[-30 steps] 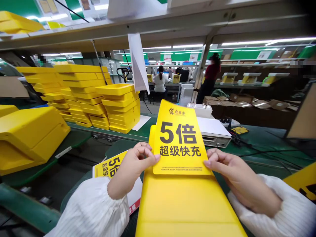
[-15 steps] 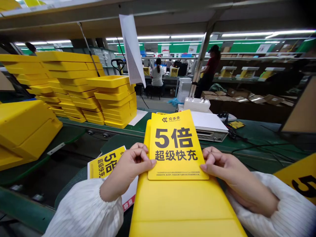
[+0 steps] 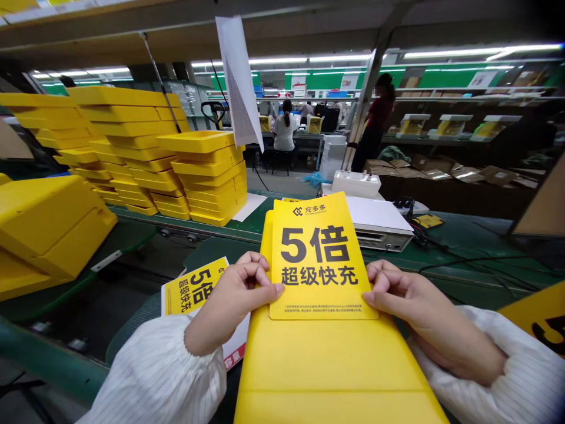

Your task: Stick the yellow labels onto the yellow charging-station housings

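Observation:
A yellow sticker (image 3: 315, 297) with a large black "5" and Chinese lettering lies over the far part of a long yellow plastic housing (image 3: 335, 359). My left hand (image 3: 241, 291) pinches its left edge, thumb on top and fingers curled. At the right edge, my right hand (image 3: 399, 294) grips in the same way. Whether the sticker touches the housing all over, I cannot tell. Left of the housing, partly behind my left hand, rests a sheet with the same print (image 3: 196, 288). Another such yellow print (image 3: 541, 315) is cut off at the right side.
Stacked yellow plastic parts (image 3: 207, 176) stand on the green bench at the left, with a larger yellow housing (image 3: 57, 229) nearer. Behind the sticker sit a white-topped metal device (image 3: 379, 221) and dark cables (image 3: 415, 229). A paper sheet (image 3: 238, 76) hangs overhead. People (image 3: 286, 129) are farther back.
The whole view has shifted slightly, so things appear a little farther right. Both hands keep their pinch on the sticker's side edges, and it stays in about the same place on the housing.

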The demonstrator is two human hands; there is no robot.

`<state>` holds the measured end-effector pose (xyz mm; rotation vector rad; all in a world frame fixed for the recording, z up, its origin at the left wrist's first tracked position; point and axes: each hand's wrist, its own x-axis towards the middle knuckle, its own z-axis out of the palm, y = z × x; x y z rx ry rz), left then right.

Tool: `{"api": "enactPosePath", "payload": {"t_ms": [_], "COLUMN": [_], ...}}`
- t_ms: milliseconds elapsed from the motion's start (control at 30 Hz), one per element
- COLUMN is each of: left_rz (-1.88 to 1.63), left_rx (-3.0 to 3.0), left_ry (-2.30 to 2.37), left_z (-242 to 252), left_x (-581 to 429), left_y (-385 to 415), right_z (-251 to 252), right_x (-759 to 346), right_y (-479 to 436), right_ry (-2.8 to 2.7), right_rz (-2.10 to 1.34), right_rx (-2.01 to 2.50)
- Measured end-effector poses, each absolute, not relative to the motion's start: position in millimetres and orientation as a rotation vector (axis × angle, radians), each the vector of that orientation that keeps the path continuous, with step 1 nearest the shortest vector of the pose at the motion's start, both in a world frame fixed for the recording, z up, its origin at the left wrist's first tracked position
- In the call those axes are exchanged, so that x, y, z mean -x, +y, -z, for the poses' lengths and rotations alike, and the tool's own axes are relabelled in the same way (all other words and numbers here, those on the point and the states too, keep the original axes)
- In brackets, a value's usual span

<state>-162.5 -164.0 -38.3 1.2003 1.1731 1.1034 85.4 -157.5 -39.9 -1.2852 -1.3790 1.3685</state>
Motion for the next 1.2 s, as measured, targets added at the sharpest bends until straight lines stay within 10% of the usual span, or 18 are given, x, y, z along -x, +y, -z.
{"api": "enactPosePath", "payload": {"t_ms": [1200], "left_rz": [-1.053], "left_rx": [-1.231], "left_ry": [1.224], "left_z": [36.5], "left_x": [163.3], "left_y": [-163.4], "right_z": [38.6], "right_x": [-83.8], "right_y": [-160.5], "right_ry": [-1.3], "right_rz": [-1.468], "right_rx": [1.228]}}
